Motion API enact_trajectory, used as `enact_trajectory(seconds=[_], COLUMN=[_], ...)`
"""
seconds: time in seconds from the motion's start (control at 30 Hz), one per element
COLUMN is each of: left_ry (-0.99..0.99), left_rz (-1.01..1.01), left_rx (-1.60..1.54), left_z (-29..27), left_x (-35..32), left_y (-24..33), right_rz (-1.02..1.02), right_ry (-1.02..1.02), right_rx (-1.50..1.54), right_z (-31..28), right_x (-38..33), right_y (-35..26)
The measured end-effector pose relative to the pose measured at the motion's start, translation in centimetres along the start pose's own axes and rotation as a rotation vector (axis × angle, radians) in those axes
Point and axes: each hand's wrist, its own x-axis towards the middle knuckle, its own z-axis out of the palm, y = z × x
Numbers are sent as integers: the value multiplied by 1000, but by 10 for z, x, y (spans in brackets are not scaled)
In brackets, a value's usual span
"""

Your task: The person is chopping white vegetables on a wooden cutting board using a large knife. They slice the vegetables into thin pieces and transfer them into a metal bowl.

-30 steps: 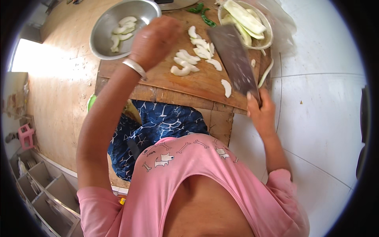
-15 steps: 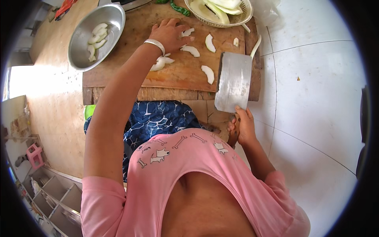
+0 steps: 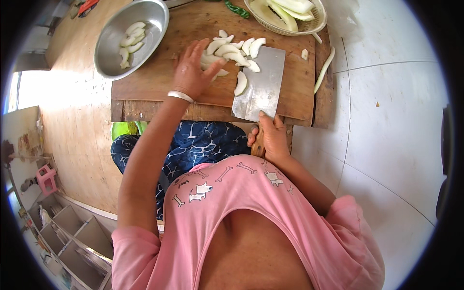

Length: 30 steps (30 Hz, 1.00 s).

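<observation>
Slices (image 3: 232,50): pale crescents bunched on the cutting board (image 3: 154,92), far half, between my two hands. My left hand (image 3: 193,72) is open, fingers spread, palm flat against the pile on its bowl side, likely to herd them onto the blade. My right hand (image 3: 272,137) is closed on the cleaver (image 3: 261,89) handle at the board's near edge; blade lies flat on the board, one slice on it, so it works as a scoop. Steel bowl (image 3: 128,38) sits off the board's far left corner, some slices inside. Basket (image 3: 290,17) of uncut strips at the far right corner. Versus half a second ago: slices were scattered, now gathered; cleaver was raised, now down flat.
</observation>
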Motion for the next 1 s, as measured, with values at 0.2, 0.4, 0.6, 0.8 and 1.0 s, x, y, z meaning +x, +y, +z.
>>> enact_trajectory(seconds=[0.2,0.4,0.6,0.8,1.0], left_ry=[123,202,372,605,578], left_rz=[100,24,34,268,219], left_rx=[117,-30,-160,-9,394], left_z=[23,18,1,-71,-119], left_x=[-3,-6,-10,31,66], left_y=[20,27,36,48,-6], right_rz=[31,54,-42,-148,-97], right_ry=[-39,-167,-233,-500,-557], right_rx=[-62,-102,-202,-393,-382], right_z=[34,54,64,111,174], right_x=[7,14,-2,-2,5], right_y=[9,19,3,-46,-56])
